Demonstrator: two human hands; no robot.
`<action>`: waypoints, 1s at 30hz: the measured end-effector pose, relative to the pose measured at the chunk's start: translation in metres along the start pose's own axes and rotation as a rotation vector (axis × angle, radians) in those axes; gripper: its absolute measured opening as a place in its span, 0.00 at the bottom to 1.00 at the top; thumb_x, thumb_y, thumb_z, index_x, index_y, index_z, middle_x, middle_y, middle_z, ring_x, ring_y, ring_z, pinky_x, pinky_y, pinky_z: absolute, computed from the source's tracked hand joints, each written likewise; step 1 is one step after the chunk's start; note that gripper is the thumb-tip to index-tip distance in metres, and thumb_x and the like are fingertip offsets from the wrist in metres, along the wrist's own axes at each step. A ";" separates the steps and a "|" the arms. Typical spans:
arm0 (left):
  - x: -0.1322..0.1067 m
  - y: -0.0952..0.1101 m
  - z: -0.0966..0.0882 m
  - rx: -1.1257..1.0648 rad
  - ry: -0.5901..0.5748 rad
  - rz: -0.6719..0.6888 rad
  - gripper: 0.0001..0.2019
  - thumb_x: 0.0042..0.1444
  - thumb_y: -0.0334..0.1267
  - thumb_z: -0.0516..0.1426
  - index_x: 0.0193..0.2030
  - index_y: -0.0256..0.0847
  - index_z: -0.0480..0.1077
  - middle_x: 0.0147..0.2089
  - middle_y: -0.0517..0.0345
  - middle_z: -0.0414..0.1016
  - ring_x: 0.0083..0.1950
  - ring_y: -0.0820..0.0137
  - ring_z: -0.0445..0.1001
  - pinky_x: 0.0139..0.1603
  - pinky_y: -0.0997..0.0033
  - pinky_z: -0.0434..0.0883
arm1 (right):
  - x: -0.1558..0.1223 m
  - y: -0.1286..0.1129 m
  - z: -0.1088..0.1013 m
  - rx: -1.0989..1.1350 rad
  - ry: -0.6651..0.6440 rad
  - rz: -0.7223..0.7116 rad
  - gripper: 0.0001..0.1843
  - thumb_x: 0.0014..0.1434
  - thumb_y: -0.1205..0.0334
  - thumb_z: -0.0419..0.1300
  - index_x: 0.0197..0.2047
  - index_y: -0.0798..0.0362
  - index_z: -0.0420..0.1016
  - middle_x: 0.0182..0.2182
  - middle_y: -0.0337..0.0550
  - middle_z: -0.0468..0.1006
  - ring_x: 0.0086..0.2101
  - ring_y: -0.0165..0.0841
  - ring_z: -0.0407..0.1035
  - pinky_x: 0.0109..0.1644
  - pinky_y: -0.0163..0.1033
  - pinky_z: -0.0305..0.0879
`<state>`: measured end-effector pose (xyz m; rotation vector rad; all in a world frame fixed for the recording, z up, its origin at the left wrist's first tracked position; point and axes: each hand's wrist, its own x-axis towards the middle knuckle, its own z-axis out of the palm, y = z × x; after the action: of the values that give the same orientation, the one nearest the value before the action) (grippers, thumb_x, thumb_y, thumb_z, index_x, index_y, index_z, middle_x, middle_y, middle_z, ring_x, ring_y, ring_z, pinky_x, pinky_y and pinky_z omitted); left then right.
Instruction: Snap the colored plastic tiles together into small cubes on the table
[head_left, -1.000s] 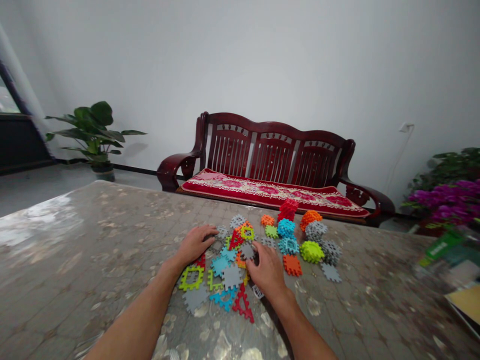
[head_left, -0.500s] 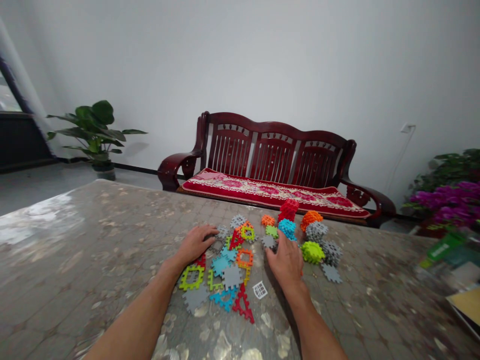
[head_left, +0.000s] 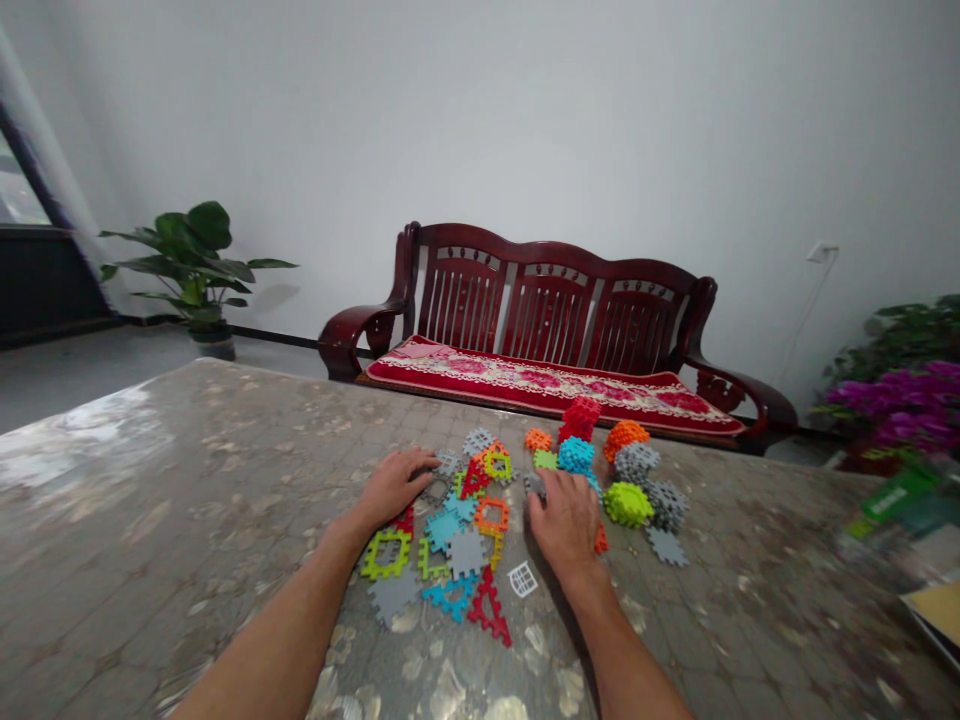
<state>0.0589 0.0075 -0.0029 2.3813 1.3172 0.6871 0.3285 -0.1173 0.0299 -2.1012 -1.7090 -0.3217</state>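
Note:
My left hand lies on the table with its fingers stretched out, beside a grey window-shaped piece. Nothing shows in its grasp. My right hand has its thumb and fingers at a small grey interlocking tile, which they partly cover. Loose toothed plastic building tiles spread between the hands: a grey square, a lime frame, an orange frame, a red triangle and a blue triangle. Past my right hand are blue and green tiles.
Stacks of red, orange, grey and lime tiles stand at the right. A white grid piece lies near my right wrist. Behind the table is a wooden bench; a green package sits far right.
My right hand has shifted left from beside the blue stack, its fingers now over the small grey tile. My left hand stays in place. The view has turned slightly.

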 end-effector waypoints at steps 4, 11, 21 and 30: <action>0.000 -0.002 0.001 0.008 -0.003 0.005 0.17 0.60 0.43 0.53 0.53 0.48 0.76 0.62 0.55 0.75 0.66 0.60 0.67 0.70 0.53 0.57 | 0.000 -0.018 0.002 0.104 -0.038 -0.112 0.19 0.60 0.67 0.56 0.54 0.47 0.74 0.53 0.44 0.76 0.54 0.42 0.62 0.56 0.45 0.55; 0.000 -0.001 0.001 -0.009 -0.005 0.007 0.17 0.60 0.42 0.54 0.53 0.48 0.76 0.62 0.55 0.74 0.66 0.59 0.67 0.70 0.52 0.57 | 0.024 -0.041 0.009 0.097 -0.108 -0.134 0.16 0.59 0.67 0.57 0.50 0.47 0.77 0.50 0.45 0.77 0.51 0.43 0.63 0.55 0.45 0.57; 0.000 0.000 0.000 0.016 -0.011 0.006 0.17 0.60 0.42 0.54 0.53 0.48 0.76 0.62 0.55 0.74 0.66 0.59 0.67 0.69 0.53 0.57 | 0.034 -0.046 0.027 0.104 -0.101 -0.138 0.10 0.60 0.65 0.59 0.44 0.48 0.79 0.45 0.46 0.77 0.49 0.42 0.65 0.54 0.45 0.59; -0.001 0.004 -0.001 0.014 -0.021 -0.020 0.17 0.60 0.41 0.53 0.54 0.48 0.76 0.63 0.55 0.74 0.68 0.57 0.65 0.70 0.48 0.54 | 0.041 -0.034 0.017 0.203 -0.088 -0.056 0.22 0.58 0.63 0.61 0.57 0.50 0.73 0.53 0.45 0.76 0.53 0.41 0.65 0.57 0.42 0.56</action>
<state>0.0605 0.0044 0.0001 2.3765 1.3391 0.6485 0.3033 -0.0683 0.0375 -1.9500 -1.7719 -0.0689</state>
